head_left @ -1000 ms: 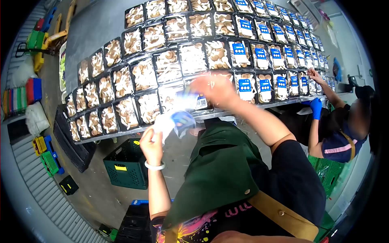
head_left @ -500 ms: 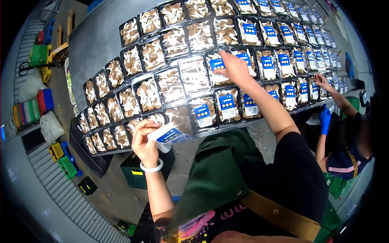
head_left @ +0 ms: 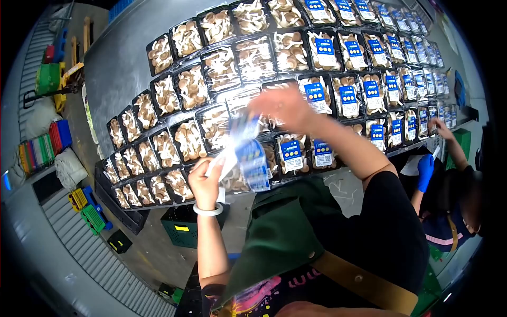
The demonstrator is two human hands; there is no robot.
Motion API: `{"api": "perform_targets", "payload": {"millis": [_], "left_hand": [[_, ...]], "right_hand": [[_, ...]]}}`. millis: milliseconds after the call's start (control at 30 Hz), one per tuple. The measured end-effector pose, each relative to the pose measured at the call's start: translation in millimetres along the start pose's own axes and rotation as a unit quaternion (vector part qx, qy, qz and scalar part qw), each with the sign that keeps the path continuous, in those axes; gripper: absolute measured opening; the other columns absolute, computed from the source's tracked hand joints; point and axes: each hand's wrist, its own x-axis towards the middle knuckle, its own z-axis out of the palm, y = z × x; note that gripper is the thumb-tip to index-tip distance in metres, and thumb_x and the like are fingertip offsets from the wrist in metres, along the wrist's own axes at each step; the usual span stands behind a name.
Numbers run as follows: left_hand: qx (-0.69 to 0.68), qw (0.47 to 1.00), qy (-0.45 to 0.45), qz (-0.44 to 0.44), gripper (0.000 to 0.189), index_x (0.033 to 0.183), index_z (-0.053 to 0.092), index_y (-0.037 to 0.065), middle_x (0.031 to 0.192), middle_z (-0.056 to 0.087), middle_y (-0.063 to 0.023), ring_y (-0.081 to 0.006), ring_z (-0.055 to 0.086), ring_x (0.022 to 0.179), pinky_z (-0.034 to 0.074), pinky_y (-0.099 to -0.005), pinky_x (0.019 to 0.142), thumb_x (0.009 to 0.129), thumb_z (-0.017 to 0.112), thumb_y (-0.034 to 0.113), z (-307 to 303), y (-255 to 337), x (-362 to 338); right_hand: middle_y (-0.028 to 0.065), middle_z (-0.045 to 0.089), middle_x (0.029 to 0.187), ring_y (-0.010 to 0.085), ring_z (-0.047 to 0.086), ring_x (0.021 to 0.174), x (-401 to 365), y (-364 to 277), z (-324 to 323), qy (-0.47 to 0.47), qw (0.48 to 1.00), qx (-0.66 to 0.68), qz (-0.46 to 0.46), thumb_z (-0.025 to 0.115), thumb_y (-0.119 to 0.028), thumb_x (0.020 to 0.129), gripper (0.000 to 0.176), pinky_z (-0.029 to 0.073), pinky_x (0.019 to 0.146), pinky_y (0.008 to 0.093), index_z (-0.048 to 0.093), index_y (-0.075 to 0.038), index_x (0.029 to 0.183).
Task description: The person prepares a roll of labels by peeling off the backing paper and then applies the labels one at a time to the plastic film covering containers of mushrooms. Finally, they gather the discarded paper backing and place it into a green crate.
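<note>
One label strip (head_left: 252, 161), one left hand (head_left: 205, 182) gripping, one right hand (head_left: 282, 108)

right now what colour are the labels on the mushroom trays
Blue above white; the labels show best in the head view.

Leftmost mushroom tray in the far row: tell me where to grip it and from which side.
Take this tray by its black left rim, probably coming from the left: that side faces bare table, while the neighbouring tray crowds its right. The film-covered top looks a poorer hold.
</note>
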Motion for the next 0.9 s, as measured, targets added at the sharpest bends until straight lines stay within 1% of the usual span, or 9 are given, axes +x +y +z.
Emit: {"api": "perform_targets", "payload": {"millis": [67,233,333,433,567,633,700,833,900], "left_hand": [[-0.135,0.985,0.095,-0.051,0.015,0.097,0.070,-0.005,0.095,0.069,-0.0086,-0.0093,0.059,0.083,0.046,-0.0221,0.075,0.082,0.070,-0.002,0.9,11.6,3.1],[-0.320,0.942,0.100,-0.016,0.016,0.090,0.053,0.001,0.095,0.066,-0.0105,-0.0135,0.060,0.082,0.049,-0.0255,0.077,0.082,0.062,-0.010,-6.5,16.6,29.4],[-0.216,0.974,0.067,0.005,0.034,0.113,0.055,0.001,0.089,0.058,-0.0033,-0.0098,0.055,0.079,0.047,-0.0231,0.072,0.081,0.062,-0.009,10.6,31.6,41.0],[-0.071,0.995,0.062,-0.024,0.017,0.102,0.063,-0.002,0.098,0.060,-0.0023,-0.0079,0.054,0.087,0.043,-0.0201,0.075,0.085,0.060,-0.007,14.0,20.4,48.6],[-0.222,0.973,0.064,0.000,0.010,0.089,0.056,0.000,0.096,0.064,-0.0066,-0.0103,0.057,0.084,0.047,-0.0228,0.077,0.086,0.061,-0.008,32.4,35.0,68.8],[-0.223,0.975,0.019,-0.003,0.015,0.093,0.053,0.001,0.098,0.064,-0.0077,-0.0107,0.058,0.084,0.047,-0.0230,0.079,0.086,0.061,-0.009,40.2,36.2,72.5],[-0.164,0.986,0.032,0.008,0.017,0.094,0.052,0.002,0.098,0.064,-0.0078,-0.0101,0.058,0.084,0.047,-0.0227,0.079,0.085,0.062,-0.009,51.3,41.6,76.3],[-0.065,0.998,-0.001,-0.023,0.014,0.099,0.062,-0.001,0.091,0.064,-0.0025,-0.0081,0.056,0.082,0.046,-0.0219,0.078,0.088,0.059,-0.008,50.0,44.6,73.5],[-0.042,0.996,0.007,-0.074,0.009,0.080,0.060,-0.002,0.080,0.063,-0.0024,-0.0055,0.052,0.077,0.043,-0.0208,0.070,0.088,0.063,-0.003,45.0,30.9,69.7]], "right_hand": [[0.0031,0.067,0.091,0.0112,0.064,0.080,29.4,20.7,-64.0,0.153,0.934,0.122,0.298,0.073,-0.019,0.087,0.031,0.052,0.072,0.0229,0.064,-0.002,0.111],[0.0018,0.055,0.074,0.0114,0.051,0.067,8.7,172.9,-110.7,0.044,0.934,-0.182,0.304,0.083,-0.020,0.074,0.056,0.044,0.061,0.0280,0.056,-0.003,0.120],[0.0124,0.067,0.091,0.0320,0.066,0.085,5.0,202.3,-98.0,-0.066,0.904,-0.278,0.319,0.082,-0.030,0.071,0.053,0.051,0.073,0.0416,0.057,-0.007,0.112],[0.0138,0.067,0.093,0.0312,0.068,0.084,11.1,188.1,-89.6,-0.078,0.835,-0.464,0.286,0.081,-0.035,0.072,0.056,0.054,0.067,0.0414,0.051,-0.008,0.111],[0.0135,0.067,0.095,0.0314,0.067,0.086,36.0,116.4,-63.9,0.007,0.925,-0.273,0.266,0.075,-0.046,0.076,0.064,0.053,0.073,0.0405,0.050,-0.010,0.124],[0.0154,0.066,0.103,0.0292,0.066,0.092,44.3,62.4,-32.7,-0.128,0.948,-0.027,0.291,0.075,-0.046,0.078,0.064,0.052,0.078,0.0399,0.053,-0.009,0.125],[0.0141,0.065,0.108,0.0290,0.065,0.098,38.4,45.8,3.9,-0.204,0.964,0.090,0.145,0.077,-0.042,0.077,0.059,0.052,0.083,0.0390,0.058,-0.009,0.121],[0.0116,0.065,0.089,0.0313,0.065,0.080,22.6,47.3,47.7,-0.172,0.980,0.081,0.063,0.069,-0.031,0.086,0.031,0.051,0.069,0.0404,0.063,-0.008,0.105],[0.0102,0.065,0.084,0.0309,0.065,0.075,27.9,45.1,34.4,-0.165,0.984,0.062,0.030,0.066,-0.026,0.087,0.020,0.051,0.065,0.0387,0.065,-0.009,0.097]]}}
